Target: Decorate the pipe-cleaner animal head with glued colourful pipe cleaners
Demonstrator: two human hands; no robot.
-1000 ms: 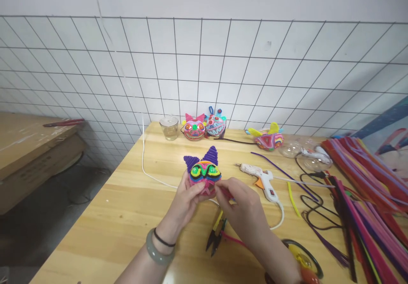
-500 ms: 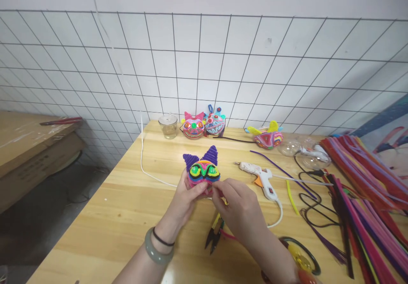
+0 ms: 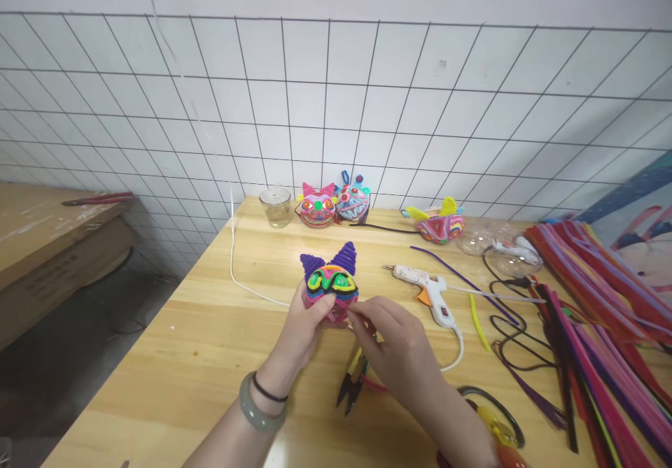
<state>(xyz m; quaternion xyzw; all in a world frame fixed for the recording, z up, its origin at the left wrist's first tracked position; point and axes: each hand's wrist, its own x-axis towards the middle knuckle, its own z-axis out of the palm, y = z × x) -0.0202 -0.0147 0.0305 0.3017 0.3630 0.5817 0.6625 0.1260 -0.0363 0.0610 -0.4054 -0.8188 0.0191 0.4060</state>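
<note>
My left hand (image 3: 304, 317) grips a cat-faced pipe-cleaner ornament (image 3: 332, 287) with purple ears, green and yellow eyes and black outlines, its thumb pressed on the front. At the ornament's lower right edge, the thumb and forefinger of my right hand (image 3: 396, 338) pinch a thin pink pipe cleaner (image 3: 374, 385), part of which shows below the palm. Under that hand lie thread snips (image 3: 348, 387) with dark blades pointing toward me and a yellow handle, partly hidden.
A white glue gun (image 3: 428, 293) lies right of my hands, its cable curving beneath my right arm. Finished ornaments (image 3: 318, 206) and a glass cup (image 3: 276, 208) stand along the wall. Clear plastic shells (image 3: 517, 258), black cord (image 3: 504, 345) and pipe-cleaner bundles (image 3: 603, 286) spread across the right side.
The ornament has turned and tilted slightly in my left hand and shifted a little left. My right fingers stay pinched at its lower right edge.
</note>
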